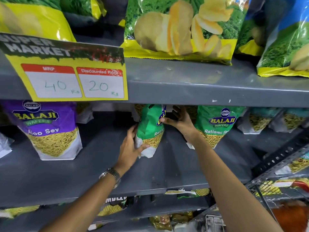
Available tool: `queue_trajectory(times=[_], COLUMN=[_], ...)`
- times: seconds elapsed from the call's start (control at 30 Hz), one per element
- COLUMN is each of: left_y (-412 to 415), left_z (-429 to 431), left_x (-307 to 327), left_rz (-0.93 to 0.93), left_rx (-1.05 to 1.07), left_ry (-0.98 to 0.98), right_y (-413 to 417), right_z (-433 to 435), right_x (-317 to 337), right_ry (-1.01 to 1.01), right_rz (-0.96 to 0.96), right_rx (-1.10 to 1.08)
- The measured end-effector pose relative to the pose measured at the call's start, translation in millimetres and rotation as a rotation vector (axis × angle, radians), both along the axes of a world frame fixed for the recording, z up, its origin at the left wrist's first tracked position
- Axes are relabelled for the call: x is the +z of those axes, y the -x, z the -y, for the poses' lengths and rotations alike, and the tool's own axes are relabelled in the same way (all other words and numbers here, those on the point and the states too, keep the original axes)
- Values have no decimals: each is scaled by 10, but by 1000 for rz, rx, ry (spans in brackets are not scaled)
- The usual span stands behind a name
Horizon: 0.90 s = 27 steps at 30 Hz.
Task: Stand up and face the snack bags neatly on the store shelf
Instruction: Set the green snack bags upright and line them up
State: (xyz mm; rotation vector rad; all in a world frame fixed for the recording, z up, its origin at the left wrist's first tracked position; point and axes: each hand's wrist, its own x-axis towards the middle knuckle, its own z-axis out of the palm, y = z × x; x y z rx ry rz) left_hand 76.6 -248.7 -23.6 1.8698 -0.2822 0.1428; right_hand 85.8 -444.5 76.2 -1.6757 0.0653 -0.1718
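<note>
A green Ratlami Sev bag [148, 129] stands turned partly sideways in the middle of the grey middle shelf [100, 178]. My left hand [129, 148] grips its lower left edge, thumb across the white bottom. My right hand [179, 118] holds its upper right side near the top. A second green Ratlami Sev bag [217, 126] stands upright and front-facing just to the right. A purple Aloo Sev bag [50, 129] stands upright at the left.
More sev bags [260, 121] lean at the back right of the shelf. Large potato chip bags [180, 29] sit on the shelf above, with a yellow price card [70, 72] hanging at its left front. A wire rack [275, 186] stands lower right.
</note>
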Motion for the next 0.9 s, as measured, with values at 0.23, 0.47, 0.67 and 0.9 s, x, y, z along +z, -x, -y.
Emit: queue_trajectory(times=[0.23, 0.47, 0.67, 0.9], left_y=[-365, -385, -205, -68], left_z=[-265, -317, -138, 40], left_x=[155, 157, 187, 186], left_rz=[-60, -29, -158, -27], left_rx=[-254, -93, -43, 133], left_ry=[-189, -46, 152, 69], right_y=[-24, 95, 120, 132], right_z=[-67, 25, 15, -54], right_x=[-16, -107, -158, -217], right_ry=[-52, 42, 43, -69], right_rz=[18, -14, 2, 36], right_rx=[47, -101, -90, -104])
